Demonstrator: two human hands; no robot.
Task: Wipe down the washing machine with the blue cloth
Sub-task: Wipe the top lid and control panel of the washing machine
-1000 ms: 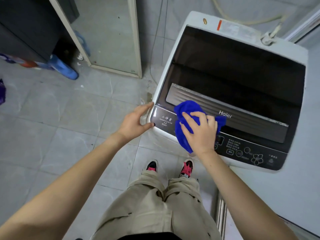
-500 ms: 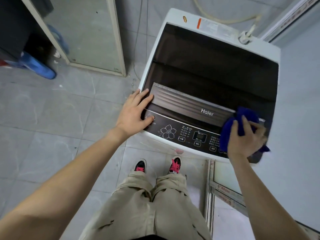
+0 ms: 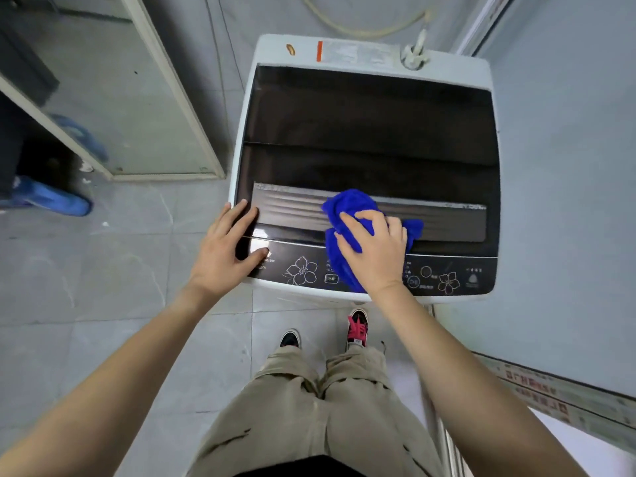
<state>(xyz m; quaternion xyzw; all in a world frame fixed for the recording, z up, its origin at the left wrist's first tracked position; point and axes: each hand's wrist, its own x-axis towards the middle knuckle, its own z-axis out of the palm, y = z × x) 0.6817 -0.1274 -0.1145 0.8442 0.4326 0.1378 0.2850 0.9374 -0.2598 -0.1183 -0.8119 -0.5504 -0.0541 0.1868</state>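
Now right hand (image 3: 375, 256) grips bunched blue cloth (image 3: 347, 204) mid-front on the white boxy washing machine (image 3: 268, 53). Flat left hand (image 3: 223, 246) rests front-left.

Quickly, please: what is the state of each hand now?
Left hand: open, resting flat on white washing machine.
Right hand: gripping bunched blue cloth.

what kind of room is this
Probably a home laundry or utility corner: a top-loading washing machine with a hose behind it stands on a grey tiled floor, and the right hand holds a blue cloth on it.
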